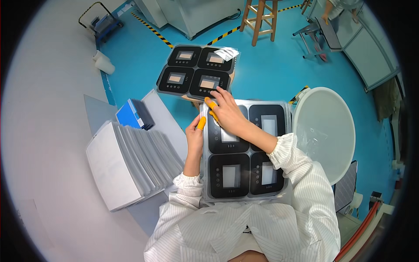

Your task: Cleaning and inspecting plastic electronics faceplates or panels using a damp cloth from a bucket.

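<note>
A clear-edged sheet with black panels (229,172), each with a pale window and small round marks, lies on a stack in front of me. My left hand (194,137) is closed at the sheet's left edge, a yellow finger cot (201,122) on its thumb. My right hand (230,114) crosses over the sheet to its upper left corner. Two of its fingertips wear yellow cots and come together in a pinch there; whatever they hold is too small to make out. Its other fingers stretch toward a second stack of black panel sheets (196,71).
That second stack rests on a stool beyond mine. At left stand many upright pale sheets (131,163) and a blue box (129,114). A large white round tub (325,135) with clear film is at right. Farther off are a wooden stool (260,22) and another person (345,6).
</note>
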{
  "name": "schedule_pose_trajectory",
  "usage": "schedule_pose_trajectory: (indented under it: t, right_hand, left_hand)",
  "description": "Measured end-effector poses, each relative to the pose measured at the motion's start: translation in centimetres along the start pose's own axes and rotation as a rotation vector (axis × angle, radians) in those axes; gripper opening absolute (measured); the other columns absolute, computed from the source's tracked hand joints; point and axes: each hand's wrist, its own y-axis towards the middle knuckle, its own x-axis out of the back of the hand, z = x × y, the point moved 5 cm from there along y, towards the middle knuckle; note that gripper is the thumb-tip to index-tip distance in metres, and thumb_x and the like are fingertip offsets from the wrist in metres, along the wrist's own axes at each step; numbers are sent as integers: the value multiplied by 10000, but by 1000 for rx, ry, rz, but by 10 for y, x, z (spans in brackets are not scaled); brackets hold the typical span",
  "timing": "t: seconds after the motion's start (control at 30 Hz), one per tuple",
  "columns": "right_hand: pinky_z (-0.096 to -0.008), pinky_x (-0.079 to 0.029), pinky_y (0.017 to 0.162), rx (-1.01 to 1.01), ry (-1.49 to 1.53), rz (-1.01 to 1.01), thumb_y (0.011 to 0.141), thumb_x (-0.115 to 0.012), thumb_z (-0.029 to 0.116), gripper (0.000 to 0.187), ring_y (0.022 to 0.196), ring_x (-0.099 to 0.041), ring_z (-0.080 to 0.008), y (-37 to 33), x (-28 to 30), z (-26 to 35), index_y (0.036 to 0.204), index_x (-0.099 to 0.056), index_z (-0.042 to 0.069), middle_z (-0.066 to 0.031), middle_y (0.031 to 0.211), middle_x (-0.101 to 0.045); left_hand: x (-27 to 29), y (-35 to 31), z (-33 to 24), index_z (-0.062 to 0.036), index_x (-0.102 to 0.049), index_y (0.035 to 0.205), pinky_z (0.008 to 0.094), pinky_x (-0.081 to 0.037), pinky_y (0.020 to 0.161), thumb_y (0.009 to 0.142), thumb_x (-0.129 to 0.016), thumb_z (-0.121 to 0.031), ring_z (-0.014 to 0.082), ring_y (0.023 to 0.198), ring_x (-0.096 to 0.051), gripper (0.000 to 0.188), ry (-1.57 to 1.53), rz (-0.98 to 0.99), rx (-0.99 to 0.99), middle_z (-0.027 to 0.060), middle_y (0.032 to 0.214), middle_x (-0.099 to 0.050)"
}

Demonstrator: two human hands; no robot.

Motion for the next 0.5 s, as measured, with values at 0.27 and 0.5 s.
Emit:
schedule_pose_trajectory:
  t: [0.27, 0.5]
  right_hand:
    - [-434, -285, 974, 75, -101, -40, 722, -579, 96, 324, 1191, -311, -362, -11, 7, 6, 1041, -587, 38, -187, 1162, -441]
    - [-410, -312, 959, -23, 51, -91, 715, -591, 97, 314, 1183, -335, -343, 3, 13, -9, 1025, -602, 47, -169, 1156, -453]
  left_hand:
    - [0, -3, 0, 36, -511, 1147, 202, -380, 812, 846, -540, -108, 85, 921, -504, 334, 72, -5, -51, 58, 1058, -570]
    - [-12, -3, -4, 30, -507, 1151, 200, -397, 810, 846, -524, -69, 88, 912, -523, 321, 47, -2, -41, 66, 1057, -573]
